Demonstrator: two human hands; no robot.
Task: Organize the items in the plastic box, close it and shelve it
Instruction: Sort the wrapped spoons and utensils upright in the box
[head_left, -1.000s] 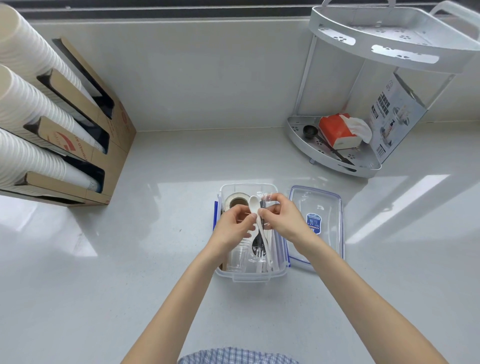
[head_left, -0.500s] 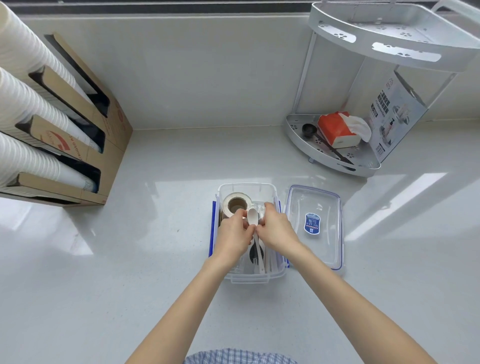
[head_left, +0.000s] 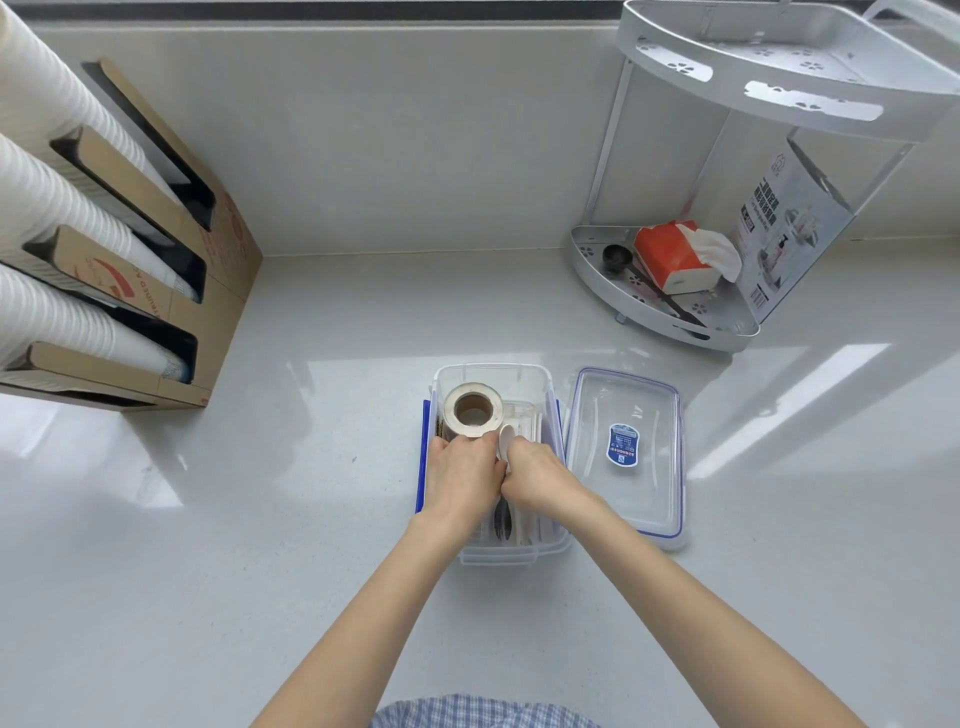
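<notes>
A clear plastic box (head_left: 522, 375) with blue side clips stands open on the white counter. Inside at its far end lies a roll of tape (head_left: 472, 410); dark cutlery (head_left: 503, 517) lies near its front. My left hand (head_left: 462, 480) and my right hand (head_left: 540, 475) are both down inside the box, side by side, fingers closed around a white plastic spoon (head_left: 505, 441) whose bowl sticks up between them. The box's clear lid (head_left: 626, 457), with a blue label, lies flat just right of the box. A white two-tier corner shelf (head_left: 727, 322) stands at the back right.
The shelf's lower tier holds an orange tissue pack (head_left: 670, 257), a black scoop (head_left: 615, 255) and a printed carton (head_left: 789, 234). A cardboard dispenser (head_left: 171, 291) with stacks of white paper cups (head_left: 47, 218) stands at the left against the wall.
Both hands have lowered the white spoon from above the box down into it, among the other cutlery. The roll of tape is now uncovered.
</notes>
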